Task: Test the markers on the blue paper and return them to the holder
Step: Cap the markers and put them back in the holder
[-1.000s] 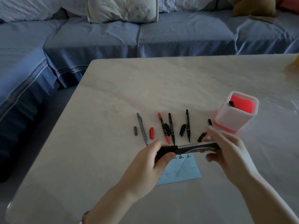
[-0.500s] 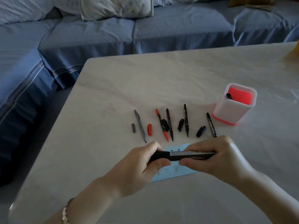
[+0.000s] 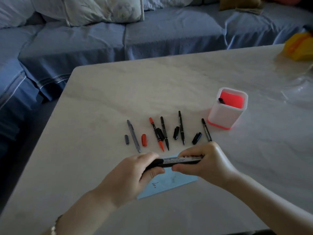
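Both hands hold one thick black marker [image 3: 176, 161] level above the blue paper [image 3: 169, 183]. My left hand [image 3: 133, 177] grips its black cap end, and my right hand [image 3: 201, 162] grips the labelled barrel. The paper lies on the table under my hands and bears small scribbles. Several uncapped markers lie in a row beyond it: a grey pen [image 3: 133, 135], a red marker [image 3: 156, 134] and black markers [image 3: 181, 127], with loose caps [image 3: 144, 140] between them. The white holder [image 3: 227, 110] with a red inside stands to the right, one black marker [image 3: 221, 100] in it.
The pale marble table [image 3: 169, 82] ends at its left edge, next to a blue sofa [image 3: 118, 36] with cushions. A yellow object [image 3: 299, 46] sits at the table's far right, and a clear plastic bag [image 3: 299, 89] lies near it.
My hands drew nearer to me with the marker and now hold it over the paper. The right hand has turned palm down over the barrel. The view shifted slightly.
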`<action>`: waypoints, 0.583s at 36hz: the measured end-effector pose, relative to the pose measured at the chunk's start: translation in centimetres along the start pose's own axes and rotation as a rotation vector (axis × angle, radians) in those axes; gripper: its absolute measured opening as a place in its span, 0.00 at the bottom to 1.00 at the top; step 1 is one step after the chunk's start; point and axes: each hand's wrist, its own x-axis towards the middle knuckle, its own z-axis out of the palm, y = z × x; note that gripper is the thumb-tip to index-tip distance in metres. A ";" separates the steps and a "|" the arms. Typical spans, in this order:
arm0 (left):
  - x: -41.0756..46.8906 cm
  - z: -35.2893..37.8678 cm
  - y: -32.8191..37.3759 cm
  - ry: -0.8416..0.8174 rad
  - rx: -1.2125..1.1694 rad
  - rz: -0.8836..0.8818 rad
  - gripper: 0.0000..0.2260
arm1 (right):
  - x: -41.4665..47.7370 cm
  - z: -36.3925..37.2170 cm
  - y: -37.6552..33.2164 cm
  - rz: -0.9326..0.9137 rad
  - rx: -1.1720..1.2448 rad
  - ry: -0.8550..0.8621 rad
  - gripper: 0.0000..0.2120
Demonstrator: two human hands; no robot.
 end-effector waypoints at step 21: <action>5.9 3.6 -1.6 0.227 0.128 -0.329 0.08 | 3.4 -10.0 2.3 -0.178 -0.256 0.735 0.04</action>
